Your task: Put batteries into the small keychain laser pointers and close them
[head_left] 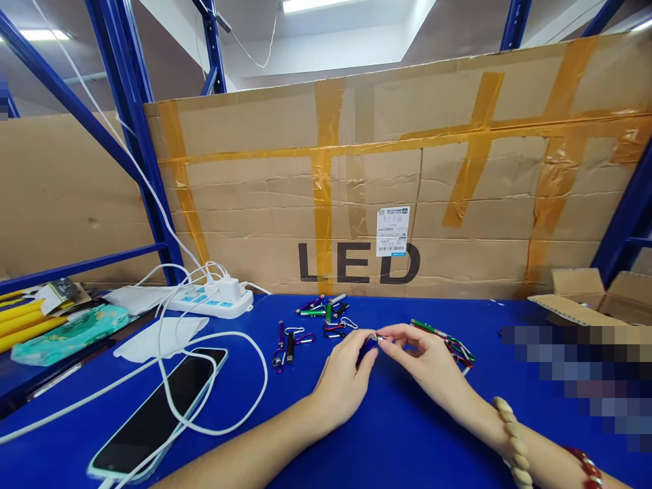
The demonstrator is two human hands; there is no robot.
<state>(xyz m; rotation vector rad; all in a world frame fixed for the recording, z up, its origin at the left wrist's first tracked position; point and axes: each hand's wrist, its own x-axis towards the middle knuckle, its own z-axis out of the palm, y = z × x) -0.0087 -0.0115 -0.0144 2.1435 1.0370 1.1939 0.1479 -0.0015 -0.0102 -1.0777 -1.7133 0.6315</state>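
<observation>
Both hands meet over the blue table, a little in front of me. My left hand is closed round a small dark blue keychain torch. My right hand pinches the torch's silver tip with thumb and forefinger. Just beyond the right hand lie a green torch and a red one with carabiner clips. Farther back sits a heap of several small torches in purple, green, silver and black. Two more torches lie to the left of my hands.
A phone lies face up at the front left, with a white cable looped over it. A white power strip stands behind. A taped cardboard wall marked LED closes the back. An open carton is at the right. Yellow items and a teal packet lie at the left.
</observation>
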